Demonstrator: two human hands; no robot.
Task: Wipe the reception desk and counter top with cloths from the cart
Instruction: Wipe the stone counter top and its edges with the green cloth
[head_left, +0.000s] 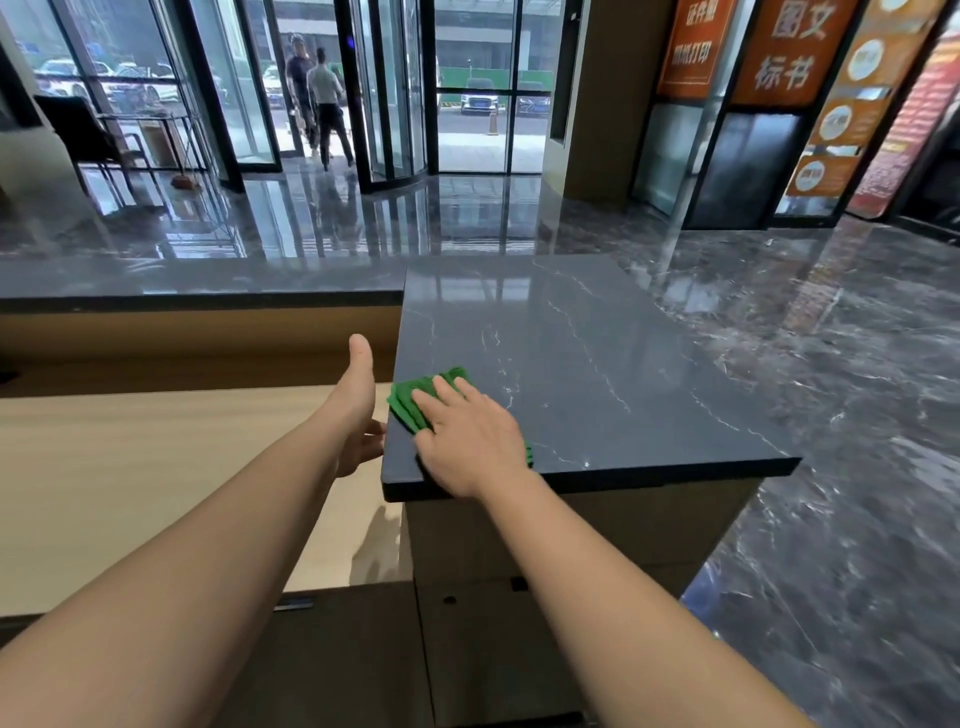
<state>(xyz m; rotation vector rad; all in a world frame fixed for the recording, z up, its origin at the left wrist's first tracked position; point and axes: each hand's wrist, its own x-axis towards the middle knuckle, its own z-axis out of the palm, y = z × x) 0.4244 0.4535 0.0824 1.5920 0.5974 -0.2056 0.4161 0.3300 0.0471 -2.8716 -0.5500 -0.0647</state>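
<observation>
The glossy dark floor is spreading out ahead and to my right. The counter, a dark veined slab, is sitting in front of me, raised above the pale wooden desk on my left. Beyond them, two people are standing at the glass door. My right hand is lying flat, fingers straight, pressing down on the cloth near the counter's near left corner. My left hand is open, thumb pointing up, fingers touching the counter's left edge just beside the cloth. The cloth, green and folded, is lying mostly under my right palm, its far end showing past my fingers.
</observation>
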